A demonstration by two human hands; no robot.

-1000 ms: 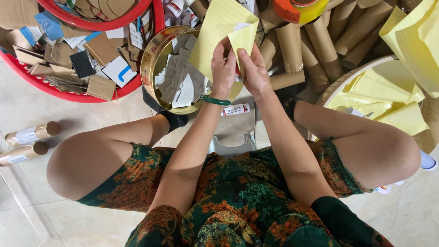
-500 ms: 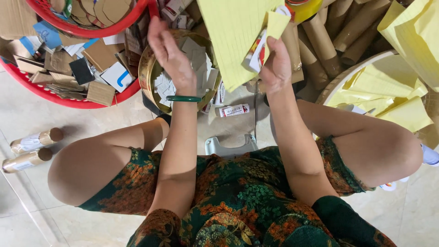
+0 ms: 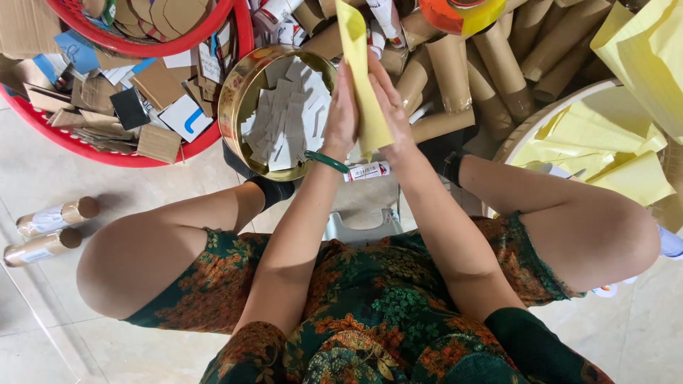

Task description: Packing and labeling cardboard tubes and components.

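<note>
Tiled floor (image 3: 43,178) lying open at left | left hand (image 3: 341,117) and right hand (image 3: 388,107) pressing flat around yellow paper (image 3: 359,78), fingers closed on it, beside gold tin's (image 3: 238,99) right rim | cardboard tubes (image 3: 491,64) crowding behind, tops cut off.

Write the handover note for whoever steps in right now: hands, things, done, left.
Left hand: pressed flat against the yellow paper sheet.
Right hand: pressed on the sheet's other side; sheet upright between the palms.
Things: gold round tin of white paper slips beside the left hand; cardboard tubes behind; yellow sheets in the basket to the right; two wrapped tubes on the floor, left.
Done: one sheet in hand.
Left: sheet not yet on a tube.
</note>
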